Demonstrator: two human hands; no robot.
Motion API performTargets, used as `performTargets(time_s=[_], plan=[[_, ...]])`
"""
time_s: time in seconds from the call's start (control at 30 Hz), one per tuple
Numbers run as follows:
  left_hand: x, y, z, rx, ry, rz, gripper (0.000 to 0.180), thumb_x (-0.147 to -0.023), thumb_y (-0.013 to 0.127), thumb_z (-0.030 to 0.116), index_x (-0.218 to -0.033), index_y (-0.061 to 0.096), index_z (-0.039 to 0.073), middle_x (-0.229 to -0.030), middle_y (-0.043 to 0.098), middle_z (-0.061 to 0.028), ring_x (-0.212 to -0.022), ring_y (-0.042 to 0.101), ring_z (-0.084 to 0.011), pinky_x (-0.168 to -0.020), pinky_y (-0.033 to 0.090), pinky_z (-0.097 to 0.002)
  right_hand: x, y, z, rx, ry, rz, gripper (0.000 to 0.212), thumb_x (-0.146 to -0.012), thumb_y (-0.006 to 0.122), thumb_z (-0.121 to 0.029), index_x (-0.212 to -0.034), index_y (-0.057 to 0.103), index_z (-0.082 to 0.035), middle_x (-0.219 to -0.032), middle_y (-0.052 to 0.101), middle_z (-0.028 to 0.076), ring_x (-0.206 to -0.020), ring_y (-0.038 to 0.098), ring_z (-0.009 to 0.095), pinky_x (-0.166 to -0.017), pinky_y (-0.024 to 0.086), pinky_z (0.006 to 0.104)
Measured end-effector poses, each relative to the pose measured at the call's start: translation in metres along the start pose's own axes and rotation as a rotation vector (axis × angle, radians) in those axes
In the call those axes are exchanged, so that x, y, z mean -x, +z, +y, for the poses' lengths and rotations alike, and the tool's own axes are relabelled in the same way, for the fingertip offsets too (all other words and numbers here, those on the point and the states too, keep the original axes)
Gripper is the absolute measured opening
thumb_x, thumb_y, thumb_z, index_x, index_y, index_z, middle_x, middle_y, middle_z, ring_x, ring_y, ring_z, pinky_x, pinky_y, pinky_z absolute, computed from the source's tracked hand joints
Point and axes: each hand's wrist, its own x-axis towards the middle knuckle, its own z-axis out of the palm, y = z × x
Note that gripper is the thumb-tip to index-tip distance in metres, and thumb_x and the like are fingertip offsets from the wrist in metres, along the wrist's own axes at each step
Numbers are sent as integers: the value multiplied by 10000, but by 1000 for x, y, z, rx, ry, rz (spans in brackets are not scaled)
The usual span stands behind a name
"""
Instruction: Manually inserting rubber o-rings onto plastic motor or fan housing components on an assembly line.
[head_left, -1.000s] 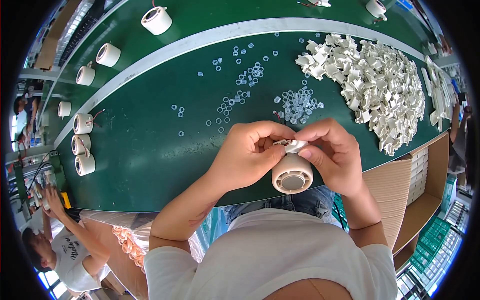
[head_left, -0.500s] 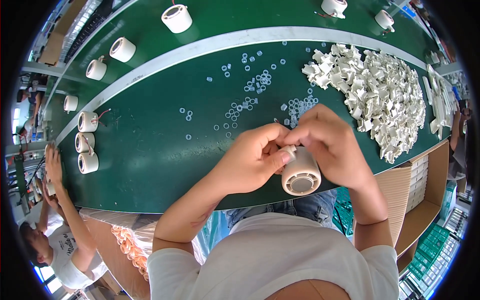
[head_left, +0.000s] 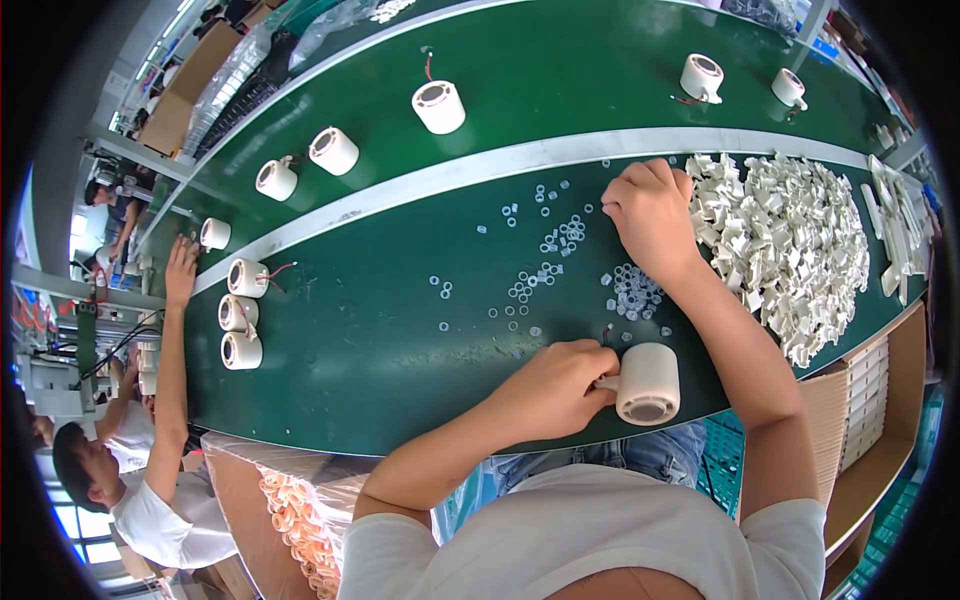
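"What do you hold?"
"My left hand (head_left: 572, 392) pinches one cream housing (head_left: 652, 372) by the bench's (head_left: 340, 400) front edge; my right hand (head_left: 648, 215) is curled, contents I can't tell."
"Others?"
"Three housings (head_left: 240, 351) at my left, six housings (head_left: 440, 110) past the rail (head_left: 470, 164)."

Shining brightly over the hands (head_left: 555, 390), glinting softly off the green surface (head_left: 340, 395) to their left, blowing out at the windows (head_left: 78, 522) farther left, warping strongly toward the margins around them.

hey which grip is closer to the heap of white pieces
Right. The right grip is beside the heap, on its left; the left grip is farther off, nearer the body, holding a white cylinder.
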Motion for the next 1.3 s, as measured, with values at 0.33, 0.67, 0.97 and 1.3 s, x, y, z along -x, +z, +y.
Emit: performTargets(time_s=[0.33,0.67,0.97,1.3], plan=[[-6,-8,-5,1511,69,238,283,-826,624,30,-1096,543,-1,-895,601,-120,-699,573,-156,-625,484,-286,42,-85,-39,-771,172,439,180,-708,662,10,-860,633,-83,-896,597,33,-852,528,196,-791,395,280],[-8,-3,-12,1396,70,426,282,-818,650,24,-1082,554,-3,-905,609,-115,-734,580,-143,-671,489,-267,76,-81,-67,-935,175,202,145,-723,695,18,-857,676,-34,-863,586,71,-868,494,174,-775,400,279],[-6,-11,-12,669,204,449,229,-791,674,39,-1006,603,8,-831,635,-61,-676,563,-108,-612,449,-223,84,-71,-46,-1663,649,-298,330,-672,765,-69,-977,641,-55,-859,598,46,-792,528,167,-671,445,239],[-44,-81,13,351,-61,-138,241,-798,668,150,-984,593,16,-798,630,-71,-630,557,-129,-567,431,-236,37,-129,-26,-395,-54,-114,613,-652,789,-176,-1187,496,-120,-1070,535,79,-778,595,204,-622,489,273]])
